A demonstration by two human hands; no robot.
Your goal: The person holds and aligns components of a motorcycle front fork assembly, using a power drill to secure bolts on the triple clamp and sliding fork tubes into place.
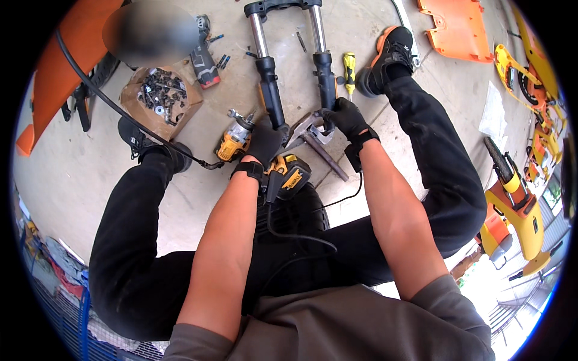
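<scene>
A suspension fork point(269, 78) with shiny upper tubes and black lower legs lies on the floor, its leg ends toward me. My left hand point(266, 141), in a black glove, curls at the left leg's end; its palm side is hidden. Bent round the right leg's end are the fingers of my gloved right hand point(347, 119). Between the hands lies a grey metal bracket point(308, 127), with a dark rod point(325, 156) slanting from it toward me. A yellow and black cordless impact wrench point(232, 143) lies beside and partly under my left hand, its battery point(293, 178) nearest me.
A cardboard box point(133, 94) of bolts and small parts stands left, near a grey and red cordless tool point(205, 63). A yellow screwdriver point(349, 71) lies beside the fork. Orange panels point(460, 29) and a black cable point(114, 108) are around; a tyre point(295, 210) is between my legs.
</scene>
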